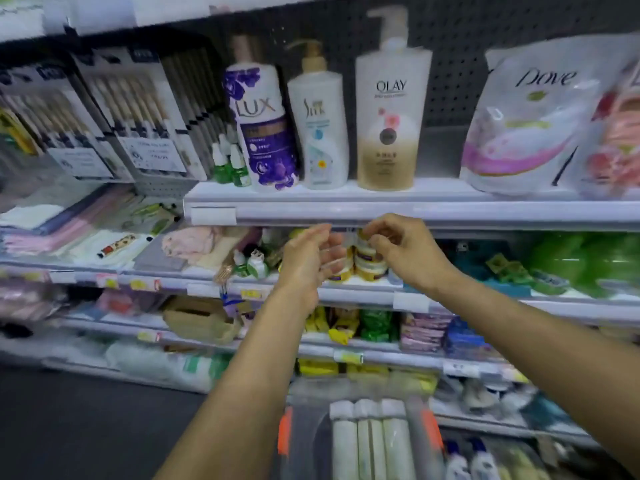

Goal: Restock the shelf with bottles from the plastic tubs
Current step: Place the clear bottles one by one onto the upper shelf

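The single head-worn camera looked forward and slightly down, close to the shelf (415, 211), both forearms reaching in.

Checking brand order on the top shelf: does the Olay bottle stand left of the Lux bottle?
No, the Olay bottle stands to the right of the Lux bottle, with another white pump bottle between them.

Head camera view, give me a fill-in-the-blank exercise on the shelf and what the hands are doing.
1. The tall white and gold pump bottle bears the brand name ____.
2. The purple and white pump bottle stands to the ____ of the slim white pump bottle.
3. The right hand pinches a small gold-lidded ____ on the shelf below.
4. The white soft refill pouch reads ____.

Missing words: Olay; left; jar; Dove
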`<state>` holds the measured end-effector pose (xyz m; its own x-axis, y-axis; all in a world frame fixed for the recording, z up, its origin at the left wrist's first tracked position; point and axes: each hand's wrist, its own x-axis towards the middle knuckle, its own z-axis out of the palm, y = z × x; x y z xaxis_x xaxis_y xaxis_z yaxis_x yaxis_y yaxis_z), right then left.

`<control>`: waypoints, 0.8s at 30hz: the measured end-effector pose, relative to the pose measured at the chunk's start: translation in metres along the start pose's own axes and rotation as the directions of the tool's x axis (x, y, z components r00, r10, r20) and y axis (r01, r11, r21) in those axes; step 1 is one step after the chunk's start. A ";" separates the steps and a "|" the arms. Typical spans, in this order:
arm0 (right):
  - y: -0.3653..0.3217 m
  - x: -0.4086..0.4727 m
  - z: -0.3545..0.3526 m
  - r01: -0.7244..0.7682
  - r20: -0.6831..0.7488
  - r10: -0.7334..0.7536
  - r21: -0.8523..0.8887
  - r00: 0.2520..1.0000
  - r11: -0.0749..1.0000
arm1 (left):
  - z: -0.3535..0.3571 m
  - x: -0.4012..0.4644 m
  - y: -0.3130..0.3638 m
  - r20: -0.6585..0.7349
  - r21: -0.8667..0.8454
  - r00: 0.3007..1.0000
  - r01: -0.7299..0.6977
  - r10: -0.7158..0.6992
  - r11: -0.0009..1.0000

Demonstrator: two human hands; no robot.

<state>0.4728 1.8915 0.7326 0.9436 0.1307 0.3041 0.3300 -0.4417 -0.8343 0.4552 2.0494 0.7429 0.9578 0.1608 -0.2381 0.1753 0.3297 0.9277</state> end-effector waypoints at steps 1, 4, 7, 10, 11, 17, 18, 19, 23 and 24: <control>0.013 -0.009 0.006 -0.045 0.040 0.044 0.015 0.998 0.999 | -0.003 0.001 -0.016 -0.016 0.019 0.999 0.036 -0.036 0.999; 0.057 -0.038 0.028 -0.218 0.133 0.207 0.071 0.969 0.973 | -0.017 0.003 -0.069 -0.053 0.073 0.985 0.170 -0.167 0.983; 0.101 -0.064 0.051 -0.348 0.183 0.324 0.117 0.928 0.930 | -0.034 0.010 -0.123 -0.088 0.073 0.952 0.301 -0.294 0.951; 0.143 -0.088 0.075 -0.485 0.245 0.443 0.151 0.862 0.861 | -0.056 0.017 -0.176 -0.131 0.087 0.913 0.398 -0.386 0.913; 0.157 -0.095 0.084 -0.524 0.261 0.478 0.151 0.839 0.838 | -0.065 0.020 -0.194 -0.151 0.101 0.899 0.427 -0.411 0.899; 0.237 -0.141 0.146 -0.730 0.334 0.664 0.131 0.670 0.671 | -0.117 0.038 -0.291 -0.246 0.140 0.800 0.589 -0.548 0.796; 0.249 -0.148 0.156 -0.755 0.346 0.684 0.126 0.642 0.644 | -0.125 0.041 -0.307 -0.264 0.147 0.784 0.608 -0.562 0.780; 0.263 -0.155 0.166 -0.779 0.357 0.706 0.120 0.612 0.615 | -0.134 0.045 -0.323 -0.275 0.151 0.768 0.628 -0.578 0.763; 0.321 -0.184 0.215 -0.868 0.383 0.790 0.073 0.479 0.491 | -0.164 0.059 -0.388 -0.296 0.125 0.686 0.717 -0.664 0.686; 0.334 -0.191 0.227 -0.889 0.389 0.807 0.075 0.444 0.453 | -0.172 0.063 -0.403 -0.311 0.115 0.664 0.736 -0.679 0.667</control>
<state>0.4088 1.9205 0.2913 0.6953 0.0463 -0.7173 -0.6872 -0.2497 -0.6822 0.4055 2.0861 0.3044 0.4464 0.1726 -0.8780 0.8481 0.2313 0.4767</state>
